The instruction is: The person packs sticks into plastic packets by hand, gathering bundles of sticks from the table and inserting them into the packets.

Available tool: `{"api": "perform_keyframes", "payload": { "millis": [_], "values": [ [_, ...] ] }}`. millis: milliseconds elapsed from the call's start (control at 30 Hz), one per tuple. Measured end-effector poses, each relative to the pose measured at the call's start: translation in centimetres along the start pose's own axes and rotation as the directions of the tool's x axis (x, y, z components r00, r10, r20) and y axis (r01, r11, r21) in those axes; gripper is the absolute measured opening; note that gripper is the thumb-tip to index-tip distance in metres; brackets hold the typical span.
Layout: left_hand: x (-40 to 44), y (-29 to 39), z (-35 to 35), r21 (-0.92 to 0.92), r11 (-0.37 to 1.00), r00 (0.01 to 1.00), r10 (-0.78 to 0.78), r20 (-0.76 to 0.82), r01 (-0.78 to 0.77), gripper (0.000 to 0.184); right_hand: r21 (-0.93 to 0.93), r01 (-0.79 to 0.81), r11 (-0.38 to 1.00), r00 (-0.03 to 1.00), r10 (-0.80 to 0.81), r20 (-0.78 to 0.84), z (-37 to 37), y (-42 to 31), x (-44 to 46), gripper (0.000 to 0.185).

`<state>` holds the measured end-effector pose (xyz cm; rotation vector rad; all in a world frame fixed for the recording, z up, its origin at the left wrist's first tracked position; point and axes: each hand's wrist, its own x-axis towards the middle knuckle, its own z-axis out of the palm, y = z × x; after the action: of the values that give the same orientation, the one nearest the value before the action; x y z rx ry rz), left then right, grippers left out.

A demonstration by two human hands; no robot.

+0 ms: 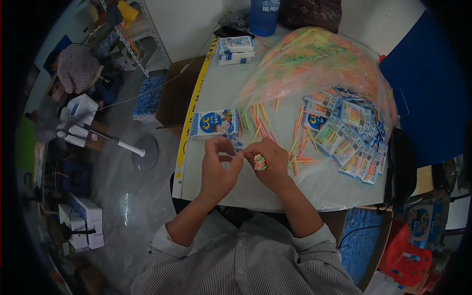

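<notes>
My left hand (219,167) pinches a small blue-and-white packet (235,141) near the table's front edge. Closed around a bundle of coloured sticks (259,162), my right hand (273,160) is right beside it, its fingertips close to the packet's edge. Whether the packet's mouth is open is too small to make out. Just beyond my left hand lies a stack of blue-and-white printed packets (215,123). Loose pink, yellow and green sticks (265,123) are scattered past my right hand.
A large clear bag of coloured sticks (319,56) covers the table's back. Filled packets (351,132) pile up at right. More packets (236,49) and a blue water bottle (264,17) stand far back. A fan (64,123) is on the left; another person (77,68) sits beyond.
</notes>
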<state>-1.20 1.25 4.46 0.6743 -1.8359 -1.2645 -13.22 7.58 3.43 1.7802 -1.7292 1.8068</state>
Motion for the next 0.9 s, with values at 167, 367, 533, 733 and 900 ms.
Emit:
{"api": "perform_keyframes", "payload": {
  "millis": [167, 367, 533, 733, 900],
  "values": [
    [-0.6, -1.1, 0.5, -0.375, 0.901, 0.96, -0.267, -0.079, 0.22, 0.019, -0.147, 0.201, 0.968, 0.976, -0.184, 0.12, 0.4, -0.7, -0.4, 0.024],
    [-0.5, -1.0, -0.5, -0.063, 0.995, 0.985, -0.085, -0.15, 0.076, 0.021, 0.079, -0.07, 0.994, 0.998, 0.07, -0.003, 1.1, -1.1, -0.4, 0.019],
    [-0.4, -0.8, -0.1, 0.303, 0.952, 0.982, 0.092, -0.164, -0.038, 0.027, -0.021, -0.173, 0.985, 0.985, 0.173, 0.025, 1.6, -0.8, -0.8, 0.017],
    [0.0, -1.5, -0.2, 0.465, 0.872, 0.963, 0.239, -0.125, -0.156, 0.034, 0.071, -0.359, 0.93, 0.933, 0.357, 0.039, 1.3, -0.9, -0.7, 0.012],
    [0.6, -1.2, -0.8, 0.531, 0.786, 0.922, 0.387, -0.023, -0.316, 0.024, 0.182, -0.52, 0.835, 0.853, 0.518, 0.061, 1.3, -0.6, -0.4, 0.006]
  ]
}}
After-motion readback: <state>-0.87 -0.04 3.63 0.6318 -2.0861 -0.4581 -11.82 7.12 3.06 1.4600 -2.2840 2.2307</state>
